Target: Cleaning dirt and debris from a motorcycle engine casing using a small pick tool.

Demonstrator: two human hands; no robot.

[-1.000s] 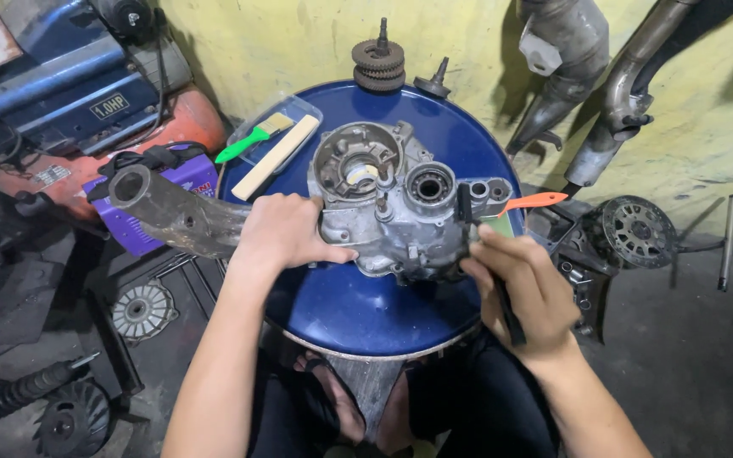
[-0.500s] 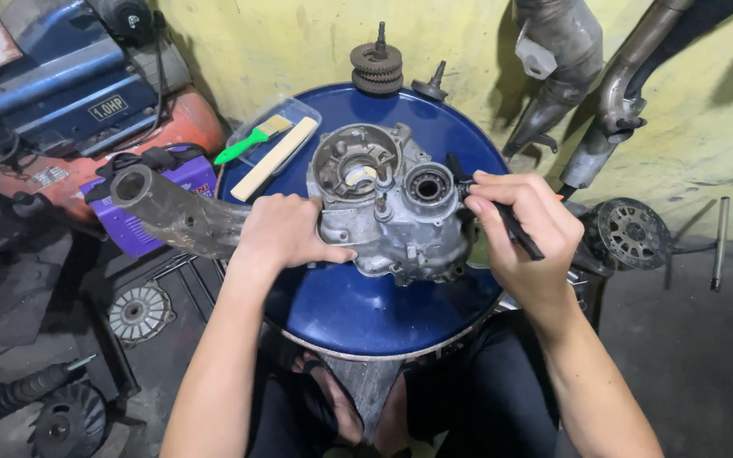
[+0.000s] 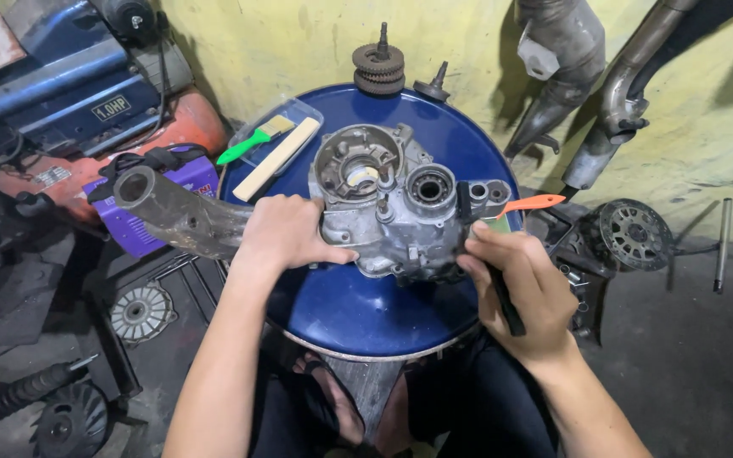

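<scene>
Presently, left hand (image 3: 286,233) lies flat, fingers spread, steadying the engine crankcase (image 3: 392,203) on the blue drum lid (image 3: 366,309); right hand (image 3: 523,293) is clenched around a black brush (image 3: 489,263) touching its edge.

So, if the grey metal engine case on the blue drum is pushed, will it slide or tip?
The engine case looks like thick cast metal, so probably heavy and stiff. On the smooth blue drum top it may slide rather than tip. The left hand steadies it.
</scene>
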